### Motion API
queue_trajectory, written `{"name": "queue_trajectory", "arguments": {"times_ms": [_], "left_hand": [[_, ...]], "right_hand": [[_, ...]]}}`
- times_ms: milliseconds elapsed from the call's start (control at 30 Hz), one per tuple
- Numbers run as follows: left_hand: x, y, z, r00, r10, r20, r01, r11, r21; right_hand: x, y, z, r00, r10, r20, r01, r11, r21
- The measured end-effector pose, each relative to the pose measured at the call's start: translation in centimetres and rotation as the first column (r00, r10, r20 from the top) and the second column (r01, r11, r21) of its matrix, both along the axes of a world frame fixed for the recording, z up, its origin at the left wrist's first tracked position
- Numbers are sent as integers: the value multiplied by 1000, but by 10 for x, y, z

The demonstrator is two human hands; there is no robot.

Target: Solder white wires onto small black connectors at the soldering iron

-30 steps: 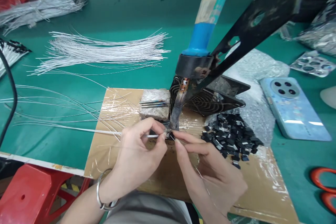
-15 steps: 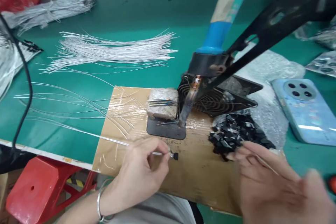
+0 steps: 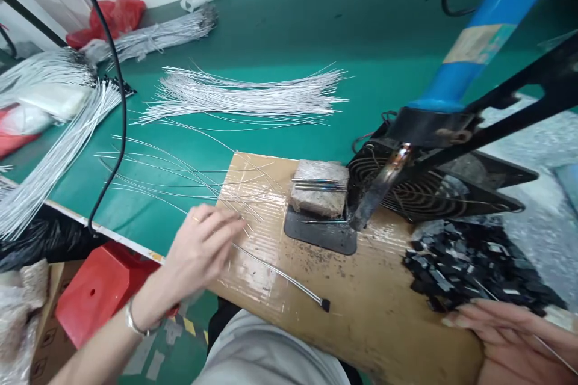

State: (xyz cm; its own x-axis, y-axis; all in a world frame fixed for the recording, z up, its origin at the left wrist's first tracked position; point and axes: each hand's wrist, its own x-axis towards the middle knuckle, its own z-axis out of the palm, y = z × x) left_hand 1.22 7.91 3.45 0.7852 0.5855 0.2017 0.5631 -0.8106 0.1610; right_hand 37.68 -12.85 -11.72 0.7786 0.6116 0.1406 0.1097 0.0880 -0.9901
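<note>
My left hand [image 3: 205, 246] hovers over the left edge of the cardboard [image 3: 370, 295], fingers bent and a little apart, beside loose white wires [image 3: 167, 171]. A pair of wires [image 3: 289, 280] with a small black connector [image 3: 325, 305] at its end lies on the cardboard, to the right of this hand. At the lower right my right hand [image 3: 510, 331] has a thin metal tool [image 3: 553, 352] across its fingers, the fingertips beside a pile of black connectors [image 3: 478, 264]. A blue-handled soldering iron [image 3: 469, 60] points down at a dark plate [image 3: 316, 234].
A wrapped block [image 3: 320, 189] with thin rods stands on the plate. Behind the iron is a black fan [image 3: 406, 192]. A wire bundle [image 3: 248, 93] lies on the green table [image 3: 289, 30]. A black cable [image 3: 118, 72] hangs at the left, above a red stool [image 3: 99, 295].
The view has shifted right and down across the scene's left side. My left hand has let go of the wire pair with the connector and moved left. My right hand remains by the black pile.
</note>
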Motion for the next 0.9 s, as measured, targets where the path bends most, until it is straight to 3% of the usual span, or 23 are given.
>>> {"name": "queue_trajectory", "arguments": {"times_ms": [67, 133, 233, 300, 400, 467, 633, 800, 900], "left_hand": [[-12, 22, 0, 973, -69, -222, 98, 988, 123], [-13, 38, -1, 922, -173, -347, 240, 957, 161], [-6, 49, -2, 854, -316, -413, 417, 891, 181], [-2, 52, -2, 838, -354, -415, 466, 861, 206], [-6, 52, -1, 870, -369, -327, 446, 871, 206], [-13, 53, 1, 900, -375, -222, 417, 889, 189], [-24, 53, 4, 935, -354, -29, 353, 915, 194], [-17, 51, -4, 934, -357, -17, 352, 913, 205], [-20, 55, -7, 963, -270, -25, 270, 943, 197]], "right_hand": [[-5, 5, 2, 997, -60, -39, 60, 998, -18], [-11, 10, 4, 984, -171, -57, 171, 985, -12], [-14, 13, 0, 957, -273, -94, 269, 962, -53], [-12, 11, -5, 958, -267, -99, 264, 963, -47], [-7, 6, -10, 967, -240, -79, 242, 970, 11], [-7, 4, -9, 978, -189, -86, 185, 981, -57], [-16, 8, 5, 967, -240, -82, 227, 964, -136], [-19, 10, 10, 976, -206, -73, 195, 972, -135], [-15, 12, 5, 984, -173, -41, 169, 982, -89]]}}
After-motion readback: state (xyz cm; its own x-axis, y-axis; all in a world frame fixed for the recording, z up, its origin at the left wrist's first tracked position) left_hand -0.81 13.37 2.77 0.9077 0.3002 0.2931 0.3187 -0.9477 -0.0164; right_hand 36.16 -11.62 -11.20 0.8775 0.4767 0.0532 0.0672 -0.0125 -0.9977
